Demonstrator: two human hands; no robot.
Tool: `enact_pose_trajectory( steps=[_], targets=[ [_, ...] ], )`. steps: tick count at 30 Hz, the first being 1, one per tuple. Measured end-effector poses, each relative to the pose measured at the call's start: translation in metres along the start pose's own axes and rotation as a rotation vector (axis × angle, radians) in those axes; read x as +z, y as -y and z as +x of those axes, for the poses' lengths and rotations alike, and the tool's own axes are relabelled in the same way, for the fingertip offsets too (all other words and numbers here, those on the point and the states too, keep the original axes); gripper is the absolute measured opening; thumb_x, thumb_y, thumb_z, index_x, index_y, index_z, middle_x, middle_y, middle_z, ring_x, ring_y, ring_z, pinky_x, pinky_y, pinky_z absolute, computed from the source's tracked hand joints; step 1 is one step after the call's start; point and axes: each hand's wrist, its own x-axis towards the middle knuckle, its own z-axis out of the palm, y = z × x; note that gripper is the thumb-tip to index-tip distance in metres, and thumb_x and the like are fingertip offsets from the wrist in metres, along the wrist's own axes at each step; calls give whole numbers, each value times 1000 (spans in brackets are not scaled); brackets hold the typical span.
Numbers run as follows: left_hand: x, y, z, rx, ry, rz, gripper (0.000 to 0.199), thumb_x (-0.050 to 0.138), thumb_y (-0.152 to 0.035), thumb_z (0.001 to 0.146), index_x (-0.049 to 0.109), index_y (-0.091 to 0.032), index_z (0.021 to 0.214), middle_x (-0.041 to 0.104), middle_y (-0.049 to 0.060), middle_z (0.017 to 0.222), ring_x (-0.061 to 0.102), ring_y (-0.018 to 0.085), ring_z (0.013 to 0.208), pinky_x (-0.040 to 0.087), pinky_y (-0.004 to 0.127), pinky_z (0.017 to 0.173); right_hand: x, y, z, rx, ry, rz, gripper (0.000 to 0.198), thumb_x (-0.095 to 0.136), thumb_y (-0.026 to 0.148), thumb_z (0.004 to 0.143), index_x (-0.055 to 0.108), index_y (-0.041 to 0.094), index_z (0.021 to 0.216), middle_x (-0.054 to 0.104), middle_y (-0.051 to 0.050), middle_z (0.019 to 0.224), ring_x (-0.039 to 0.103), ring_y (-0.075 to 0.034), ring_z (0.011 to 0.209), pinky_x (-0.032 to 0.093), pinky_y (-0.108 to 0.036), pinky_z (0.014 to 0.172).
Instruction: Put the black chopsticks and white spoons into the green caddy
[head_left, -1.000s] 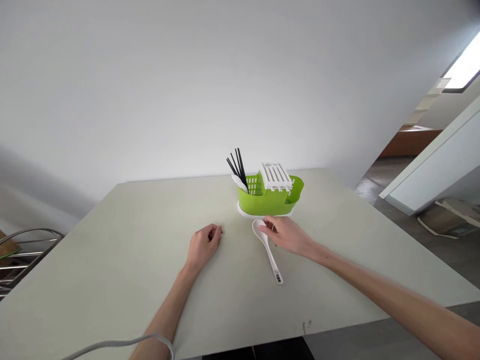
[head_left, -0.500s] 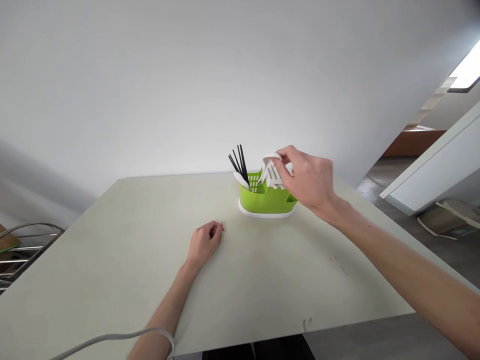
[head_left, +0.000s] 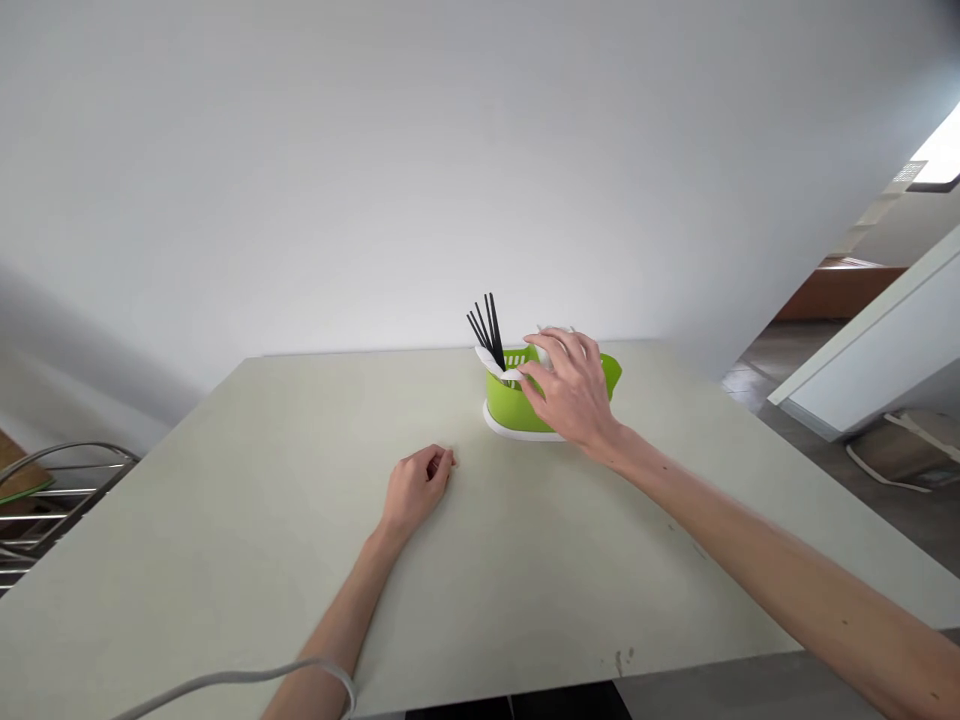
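A green cutlery holder (head_left: 513,409) with a white base stands on the table near the wall. Several black chopsticks (head_left: 495,335) and a white spoon (head_left: 489,361) lean in its left part. Beside that spoon lies another white spoon's bowl (head_left: 512,375), close to my right thumb. My right hand (head_left: 574,390) hovers over the holder with thumb and fingers apart, hiding much of its middle and a white slotted part behind. Loosely curled, my left hand (head_left: 420,488) rests on the table in front, and nothing shows in it.
The pale table (head_left: 247,520) reaches back to a plain wall (head_left: 375,180). A grey cable (head_left: 240,676) crosses my left forearm. At the left edge stands a metal rack (head_left: 60,500). A bag-like item (head_left: 900,450) lies on the floor at right.
My right hand has moved left and lower over the holder and let go of the white spoon, which now leans by the other one. My left hand stays put.
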Motion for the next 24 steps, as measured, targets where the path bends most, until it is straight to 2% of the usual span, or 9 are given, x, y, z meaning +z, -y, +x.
enact_pose_trajectory(
  steps=[7,12,15,19,24],
  targets=[
    [-1,-1,-1,-2,3,2,39,46,-48,100,70,-24,81,65,-1,67,51,16,59,40,29,63,3,3,-12,-15,10,-53,22,58,20,99,78,25,94,63,-10,149,48,-35,143,34,-63,116],
    [-2,-3,-1,-13,8,3,39,45,-49,99,70,-24,80,64,-1,66,49,16,57,39,29,62,-3,5,-16,-11,73,-57,25,55,26,103,78,20,95,60,-15,151,43,-36,148,32,-61,122],
    [-2,-3,0,-16,9,4,40,45,-49,99,70,-24,81,65,0,66,52,17,59,39,30,64,-8,7,-21,18,111,-52,27,54,30,105,74,19,118,56,-17,155,39,-37,151,30,-62,123],
    [-1,-3,1,-3,3,7,41,45,-51,100,70,-24,81,66,0,68,52,17,61,40,30,64,-12,7,-29,88,153,-44,51,55,32,104,52,15,152,48,-22,160,35,-39,154,29,-63,124],
    [-1,-2,1,3,-1,-4,41,45,-51,100,69,-24,81,66,0,68,52,17,60,40,30,64,-13,5,-35,103,219,-76,67,56,28,103,33,10,164,40,-23,166,33,-38,156,25,-60,128]
  ],
)
